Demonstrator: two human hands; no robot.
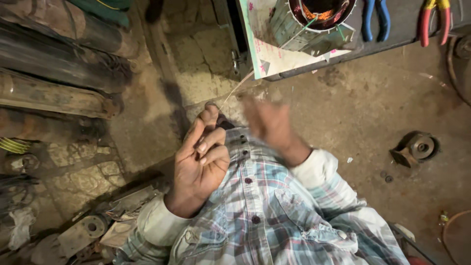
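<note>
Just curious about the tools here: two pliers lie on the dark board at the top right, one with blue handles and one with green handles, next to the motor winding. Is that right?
Not quite. The head view shows one pair of pliers with blue handles, but the other pair has red and yellow handles, not green. Both do lie on the dark board beside the motor winding.

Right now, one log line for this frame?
left hand: pinching thin pale wire strand | right hand: blurred, open, empty | strand runs to grey motor stator with copper windings | blue-handled pliers beside

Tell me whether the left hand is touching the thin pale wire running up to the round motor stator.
Touching: the head view shows the left hand pinching the thin pale wire at its fingertips, below the stator.
</note>
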